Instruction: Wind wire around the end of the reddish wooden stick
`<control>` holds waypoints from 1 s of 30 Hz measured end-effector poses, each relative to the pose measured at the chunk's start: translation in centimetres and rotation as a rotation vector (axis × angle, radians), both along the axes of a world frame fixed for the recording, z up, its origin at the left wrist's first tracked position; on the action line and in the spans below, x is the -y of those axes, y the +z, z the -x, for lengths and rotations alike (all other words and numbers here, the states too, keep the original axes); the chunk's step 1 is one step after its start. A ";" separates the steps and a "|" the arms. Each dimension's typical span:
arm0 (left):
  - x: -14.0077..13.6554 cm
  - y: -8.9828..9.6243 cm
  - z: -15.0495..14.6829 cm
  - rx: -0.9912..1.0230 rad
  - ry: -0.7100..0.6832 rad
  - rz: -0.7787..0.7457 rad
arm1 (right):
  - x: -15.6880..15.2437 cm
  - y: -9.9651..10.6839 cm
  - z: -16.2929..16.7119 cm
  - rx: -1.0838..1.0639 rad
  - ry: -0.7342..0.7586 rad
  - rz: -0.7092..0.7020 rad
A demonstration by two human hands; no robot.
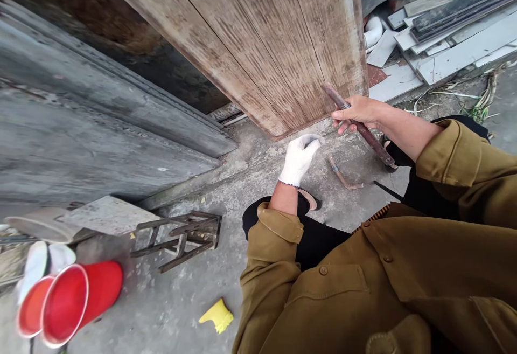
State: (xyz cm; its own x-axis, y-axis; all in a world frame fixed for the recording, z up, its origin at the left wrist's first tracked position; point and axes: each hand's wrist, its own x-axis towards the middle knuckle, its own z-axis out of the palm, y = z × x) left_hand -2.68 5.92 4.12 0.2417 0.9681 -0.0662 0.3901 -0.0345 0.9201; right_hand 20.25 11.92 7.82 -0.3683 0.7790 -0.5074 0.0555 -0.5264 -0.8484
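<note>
The bare right hand (356,110) closes its fingers round a reddish-brown bar (371,141), whose upper end overlaps the wooden plank panel (258,47); a firm wrap near the coil should steady it. The gloved left hand (298,155) curls by the panel's lower edge, perhaps pinching something: I cannot tell. The panel's top is cut off.
</note>
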 end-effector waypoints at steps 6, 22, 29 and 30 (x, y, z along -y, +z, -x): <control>1.0 0.4 0.2 -0.128 -0.101 -0.092 | -0.9 -1.6 -1.0 -0.015 -0.037 -0.013; 1.7 0.1 0.9 -0.452 -0.142 -0.247 | -1.1 -2.6 -1.4 0.596 0.279 -0.506; 1.6 -0.1 1.1 -0.644 -0.258 -0.468 | -0.9 -3.1 -1.2 0.938 0.688 -0.707; 1.5 -0.1 1.2 -0.664 -0.253 -0.476 | -0.8 -3.1 -1.2 0.961 0.735 -0.666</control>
